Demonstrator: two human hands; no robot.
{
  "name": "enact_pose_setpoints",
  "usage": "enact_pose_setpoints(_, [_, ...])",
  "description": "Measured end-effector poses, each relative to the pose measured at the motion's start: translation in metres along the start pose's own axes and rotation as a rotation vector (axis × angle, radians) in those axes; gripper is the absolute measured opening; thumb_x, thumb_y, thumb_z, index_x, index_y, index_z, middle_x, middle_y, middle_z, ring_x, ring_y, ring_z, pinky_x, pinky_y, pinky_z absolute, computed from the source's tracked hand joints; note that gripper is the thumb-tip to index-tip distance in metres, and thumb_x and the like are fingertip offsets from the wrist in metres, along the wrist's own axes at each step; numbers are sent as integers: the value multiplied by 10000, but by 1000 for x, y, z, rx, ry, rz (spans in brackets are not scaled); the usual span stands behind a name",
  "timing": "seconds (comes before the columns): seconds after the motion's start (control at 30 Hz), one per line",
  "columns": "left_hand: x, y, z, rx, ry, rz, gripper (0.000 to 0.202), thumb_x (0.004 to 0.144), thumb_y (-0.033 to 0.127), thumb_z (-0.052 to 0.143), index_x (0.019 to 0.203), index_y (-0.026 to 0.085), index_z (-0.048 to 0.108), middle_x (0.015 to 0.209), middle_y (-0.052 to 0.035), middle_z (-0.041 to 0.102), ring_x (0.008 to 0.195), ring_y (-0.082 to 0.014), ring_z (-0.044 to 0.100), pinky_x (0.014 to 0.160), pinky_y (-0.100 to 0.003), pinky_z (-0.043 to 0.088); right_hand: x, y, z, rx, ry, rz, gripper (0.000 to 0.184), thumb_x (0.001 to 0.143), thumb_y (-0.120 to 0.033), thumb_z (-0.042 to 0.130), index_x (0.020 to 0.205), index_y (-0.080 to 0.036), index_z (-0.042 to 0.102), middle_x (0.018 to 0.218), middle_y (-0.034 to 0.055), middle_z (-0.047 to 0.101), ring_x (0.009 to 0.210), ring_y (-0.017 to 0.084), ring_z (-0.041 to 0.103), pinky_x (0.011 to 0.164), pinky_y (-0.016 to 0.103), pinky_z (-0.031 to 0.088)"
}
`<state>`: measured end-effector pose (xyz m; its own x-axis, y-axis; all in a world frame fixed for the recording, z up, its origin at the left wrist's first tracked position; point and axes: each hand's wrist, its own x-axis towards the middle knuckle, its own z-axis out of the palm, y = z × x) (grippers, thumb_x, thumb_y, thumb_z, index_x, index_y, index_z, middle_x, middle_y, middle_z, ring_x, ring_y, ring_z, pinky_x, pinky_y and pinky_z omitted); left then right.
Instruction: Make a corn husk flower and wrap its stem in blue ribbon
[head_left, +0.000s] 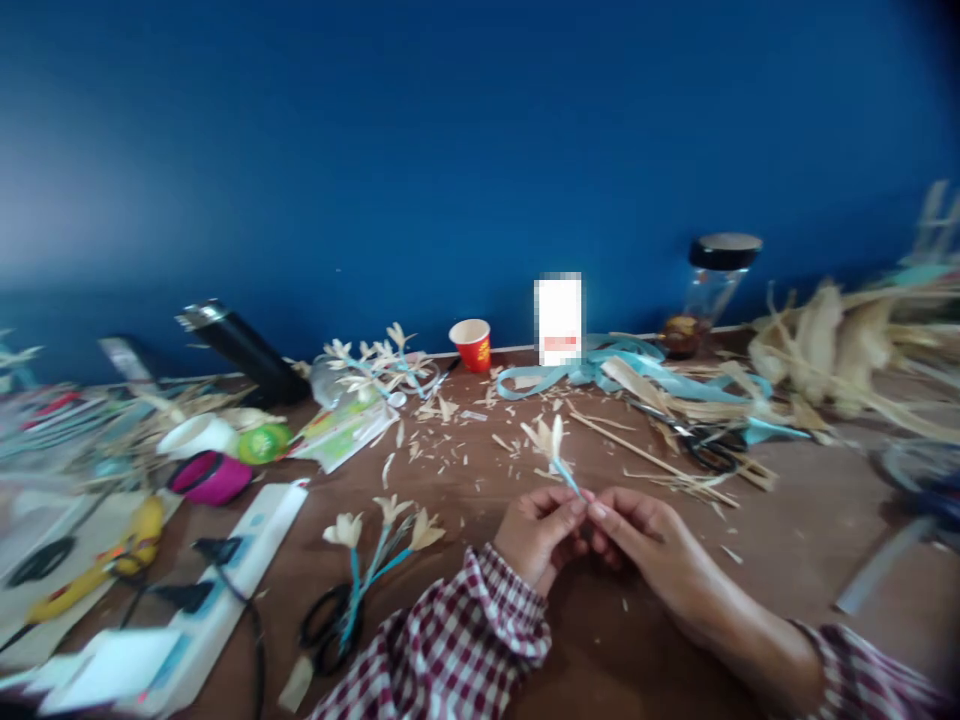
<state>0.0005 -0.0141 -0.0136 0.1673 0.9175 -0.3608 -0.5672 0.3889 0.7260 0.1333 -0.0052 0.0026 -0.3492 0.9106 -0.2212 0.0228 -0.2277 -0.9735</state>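
Both my hands meet at the middle front of the brown table. My left hand point(541, 530) is closed in a pinch on the blue-wrapped stem of a cream handmade flower point(553, 447). My right hand point(646, 540) pinches the same stem just below, fingertips touching those of the left. The flower points up and away from me; the stem's lower end is hidden by my fingers. To the left lie several finished flowers point(386, 525) with blue stems, resting over black-handled scissors point(330, 630).
A white power strip point(247, 550) with plugs and a yellow tool point(97, 570) lie left. Farther back stand a red paper cup point(472, 347) and a glass jar point(716, 290). Blue ribbon point(652, 370), dried husks point(832, 350) and more scissors point(709, 450) lie right; scraps litter the table point(442, 490).
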Motion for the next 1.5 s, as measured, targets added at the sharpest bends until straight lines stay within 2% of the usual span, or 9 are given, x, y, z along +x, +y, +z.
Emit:
enact_pose_setpoints(0.23, [0, 1, 3, 0, 84, 57, 359, 504, 386, 807, 697, 115, 673, 576, 7, 580, 492, -90, 514, 526, -254, 364, 1, -1, -2, -88, -23, 38, 390, 756, -540, 583, 641, -168, 594, 584, 13, 558, 518, 113, 461, 496, 219, 383])
enact_pose_setpoints(0.33, [-1, 1, 3, 24, 96, 108, 346, 522, 386, 798, 698, 113, 682, 619, -4, 596, 506, -84, 505, 535, -256, 371, 0, -7, 0, -117, -12, 48, 405, 690, -581, 618, 644, -179, 602, 620, 50, 599, 550, 147, 505, 509, 238, 426])
enact_pose_setpoints(0.47, [-2, 1, 2, 73, 82, 140, 341, 553, 408, 778, 709, 117, 692, 633, -5, 594, 530, -89, 506, 557, -260, 392, 0, -13, 4, -157, 19, 43, 439, 585, -626, 663, 565, -195, 580, 580, 72, 604, 529, 169, 515, 481, 253, 445])
enact_pose_setpoints(0.57, [-2, -1, 1, 93, 52, 170, 335, 573, 426, 763, 696, 123, 692, 606, 1, 581, 537, -96, 508, 574, -265, 404, 0, -15, 5, -179, 35, 33, 441, 570, -636, 665, 553, -201, 596, 553, 67, 590, 508, 166, 504, 459, 249, 442])
enact_pose_setpoints(0.83, [-7, 0, 3, 112, 10, 195, 337, 622, 434, 730, 776, 134, 722, 629, -21, 609, 570, -118, 537, 595, -273, 420, 0, -12, 4, -152, 51, 7, 421, 590, -620, 665, 545, -209, 586, 555, 64, 580, 514, 176, 512, 477, 263, 462])
enact_pose_setpoints(0.97, [-6, -2, 4, 56, 27, 167, 385, 586, 414, 762, 837, 125, 720, 624, -24, 624, 537, -108, 544, 572, -264, 416, -1, -9, 3, -112, 64, 2, 395, 639, -582, 662, 582, -203, 569, 583, 55, 591, 536, 166, 512, 493, 247, 457])
enact_pose_setpoints(1.23, [-5, 5, 7, 18, 101, 133, 374, 509, 418, 799, 675, 118, 652, 556, 12, 579, 491, -91, 521, 521, -249, 383, 0, -1, -2, -94, 14, -28, 287, 705, -485, 658, 700, -200, 621, 663, 57, 637, 590, 168, 567, 532, 249, 487])
enact_pose_setpoints(1.37, [-4, 9, 4, 34, 120, 159, 345, 543, 410, 785, 675, 126, 641, 642, -8, 601, 584, -104, 535, 531, -237, 403, 2, -7, -8, -98, 110, -21, 310, 622, -471, 714, 767, -216, 617, 783, 91, 680, 677, 221, 630, 620, 296, 537])
enact_pose_setpoints(1.5, [-6, 7, 2, 63, 51, 143, 324, 594, 413, 755, 687, 121, 649, 693, -35, 633, 594, -99, 536, 554, -240, 426, 4, -15, -9, -74, 200, 28, 430, 537, -506, 726, 829, -210, 621, 739, 86, 683, 660, 239, 649, 625, 312, 557])
